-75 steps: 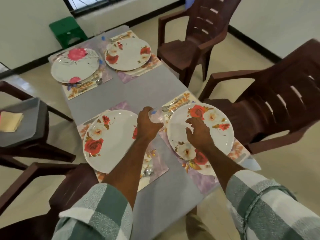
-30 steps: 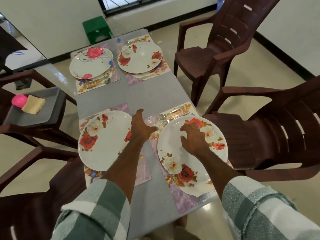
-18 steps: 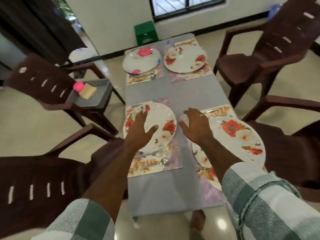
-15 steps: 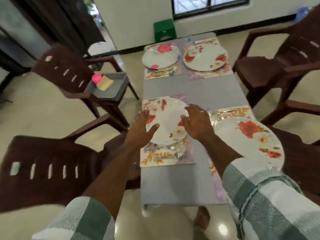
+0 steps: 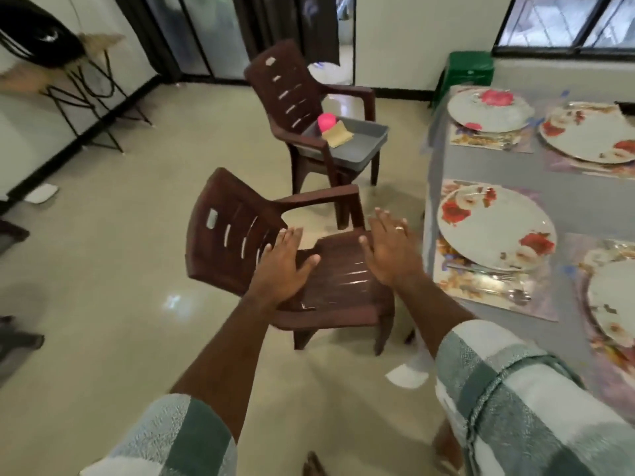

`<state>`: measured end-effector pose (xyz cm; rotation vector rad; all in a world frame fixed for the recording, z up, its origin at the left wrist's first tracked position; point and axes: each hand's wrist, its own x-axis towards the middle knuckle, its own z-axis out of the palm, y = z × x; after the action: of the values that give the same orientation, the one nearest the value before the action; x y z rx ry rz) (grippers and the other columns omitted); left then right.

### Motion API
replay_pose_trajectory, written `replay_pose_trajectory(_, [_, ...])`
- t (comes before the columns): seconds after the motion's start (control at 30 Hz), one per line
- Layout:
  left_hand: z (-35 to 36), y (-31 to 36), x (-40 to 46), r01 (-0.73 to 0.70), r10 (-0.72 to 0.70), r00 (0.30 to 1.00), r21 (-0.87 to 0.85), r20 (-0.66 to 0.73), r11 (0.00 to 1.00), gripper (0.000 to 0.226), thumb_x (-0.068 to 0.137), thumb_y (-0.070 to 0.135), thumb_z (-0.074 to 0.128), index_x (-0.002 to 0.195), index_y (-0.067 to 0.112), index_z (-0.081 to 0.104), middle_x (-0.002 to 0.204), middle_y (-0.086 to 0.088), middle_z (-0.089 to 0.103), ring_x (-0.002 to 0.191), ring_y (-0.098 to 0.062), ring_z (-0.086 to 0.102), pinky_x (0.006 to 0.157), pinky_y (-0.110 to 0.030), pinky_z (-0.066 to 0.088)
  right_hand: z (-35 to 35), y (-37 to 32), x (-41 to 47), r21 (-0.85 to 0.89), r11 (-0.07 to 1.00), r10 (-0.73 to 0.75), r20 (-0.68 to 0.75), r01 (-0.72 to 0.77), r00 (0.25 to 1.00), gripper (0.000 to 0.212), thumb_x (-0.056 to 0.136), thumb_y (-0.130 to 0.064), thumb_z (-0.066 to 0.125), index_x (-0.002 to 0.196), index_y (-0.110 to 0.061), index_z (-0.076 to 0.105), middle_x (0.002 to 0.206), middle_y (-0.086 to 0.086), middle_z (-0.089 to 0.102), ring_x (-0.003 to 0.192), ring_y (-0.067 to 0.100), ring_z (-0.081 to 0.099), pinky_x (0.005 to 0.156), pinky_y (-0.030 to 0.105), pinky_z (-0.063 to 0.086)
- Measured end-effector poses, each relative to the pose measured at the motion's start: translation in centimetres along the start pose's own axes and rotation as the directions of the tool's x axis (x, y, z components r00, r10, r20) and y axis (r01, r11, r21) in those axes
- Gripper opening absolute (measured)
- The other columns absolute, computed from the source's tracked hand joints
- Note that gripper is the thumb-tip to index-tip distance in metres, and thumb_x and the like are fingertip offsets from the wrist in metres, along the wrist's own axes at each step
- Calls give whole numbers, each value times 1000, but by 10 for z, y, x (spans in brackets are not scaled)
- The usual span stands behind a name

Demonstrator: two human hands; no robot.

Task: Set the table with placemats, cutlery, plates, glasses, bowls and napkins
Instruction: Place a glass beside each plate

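The grey table (image 5: 488, 168) runs along the right edge, laid with floral placemats (image 5: 481, 290) and floral plates; the nearest full plate (image 5: 494, 226) has cutlery (image 5: 494, 281) beside it. On the far brown chair sits a grey tray (image 5: 360, 146) holding a pink bowl (image 5: 326, 121) and folded tan napkins (image 5: 338, 134). My left hand (image 5: 283, 269) and my right hand (image 5: 390, 250) hover with fingers spread and empty, above the near brown chair (image 5: 275, 255), left of the table.
A green stool (image 5: 469, 68) stands by the wall behind the table. A wire-legged stand (image 5: 86, 87) with a dark bag is at the far left. White scraps (image 5: 407, 376) lie on the beige floor near the table's corner.
My view has swung left, away from the table toward the chairs. Both hands left the plates and now hover empty over the near chair; the glass held earlier is out of my left hand.
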<state>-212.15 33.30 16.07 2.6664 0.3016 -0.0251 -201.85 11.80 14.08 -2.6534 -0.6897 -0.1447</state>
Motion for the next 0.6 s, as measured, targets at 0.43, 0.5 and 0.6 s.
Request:
replay_pose_trajectory(0.43, [-112, -228, -7, 100, -98, 995, 47, -31, 994, 74, 102, 57, 38, 161, 21, 11, 169, -2, 10, 156, -19, 4, 126, -49, 11, 110, -222, 85, -32, 992, -121, 95, 125, 988, 54, 102, -39, 44, 150, -15, 39, 160, 9, 35, 151, 28, 26, 123, 53, 19])
replay_pose_trajectory(0.5, [-124, -255, 9, 103, -103, 994, 39, -22, 994, 73, 103, 56, 37, 162, 22, 10, 169, -3, 10, 156, -21, 2, 126, -47, 8, 130, -244, 111, -28, 992, -119, 110, 123, 987, 56, 102, -39, 44, 153, -15, 37, 162, 8, 32, 152, 27, 24, 124, 52, 17])
replay_pose_trajectory(0.6, [-144, -294, 45, 99, -98, 995, 55, -19, 994, 74, 104, 57, 34, 162, 21, 8, 170, -2, 6, 156, -20, -1, 126, -44, 6, 158, -279, 158, -12, 992, -122, 106, 124, 987, 57, 103, -39, 42, 154, -16, 34, 162, 7, 31, 152, 25, 22, 125, 51, 15])
